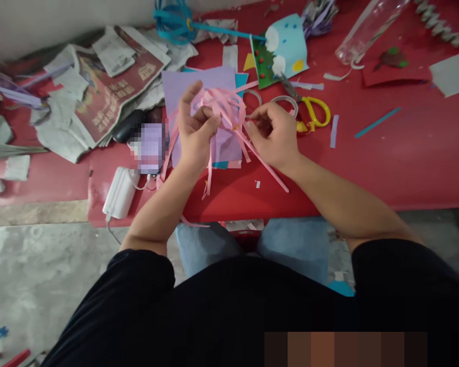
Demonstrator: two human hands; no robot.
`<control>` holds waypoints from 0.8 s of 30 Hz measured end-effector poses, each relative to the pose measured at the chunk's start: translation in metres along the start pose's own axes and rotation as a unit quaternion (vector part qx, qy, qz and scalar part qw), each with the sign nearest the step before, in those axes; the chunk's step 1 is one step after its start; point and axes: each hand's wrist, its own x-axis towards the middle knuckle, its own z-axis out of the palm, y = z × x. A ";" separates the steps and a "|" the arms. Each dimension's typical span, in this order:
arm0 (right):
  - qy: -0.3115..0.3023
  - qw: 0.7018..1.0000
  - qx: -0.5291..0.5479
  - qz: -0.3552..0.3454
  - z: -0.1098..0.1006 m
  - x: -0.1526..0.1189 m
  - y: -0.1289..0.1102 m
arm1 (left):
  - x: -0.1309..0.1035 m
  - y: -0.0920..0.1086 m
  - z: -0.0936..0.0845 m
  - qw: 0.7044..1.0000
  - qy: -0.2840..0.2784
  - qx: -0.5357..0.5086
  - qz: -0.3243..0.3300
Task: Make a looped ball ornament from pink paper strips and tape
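A loose bunch of pink paper strips [224, 102] bulges into a rounded shape between my two hands, with a small orange spot near its lower right. My left hand [197, 130] pinches a strip at the bunch's left side between thumb and forefinger; another finger points up. At the right side, my right hand [275, 132] has its fingers curled and thumb pressed in, close against the bunch; what lies between the fingertips is hidden. From the bunch a thin pink stick [270, 171] slants down to the right. Loose strip ends hang below my left hand.
Purple paper sheets [229, 148] lie under the bunch. Yellow-handled scissors [317, 109] rest beyond my right hand, near a decorated card [285, 48] and a blue paper-strip ball on a stick [176, 21]. Newspaper [115, 81], a white power bank [120, 193] and a plastic bottle [367, 30] surround them.
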 end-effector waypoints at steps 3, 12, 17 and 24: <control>-0.003 0.999 0.040 0.006 -0.003 0.000 -0.004 | -0.004 0.003 0.004 0.995 -0.049 -0.072 -0.043; 0.030 0.999 -0.007 -0.022 -0.010 0.004 -0.006 | -0.016 -0.007 0.015 0.971 -0.222 -0.079 -0.051; 0.043 0.989 -0.063 -0.125 -0.013 0.003 0.000 | -0.019 -0.011 0.020 0.970 -0.236 -0.056 -0.011; 0.032 0.979 -0.130 -0.152 -0.014 0.003 -0.002 | -0.017 -0.012 0.021 0.969 -0.241 -0.042 0.043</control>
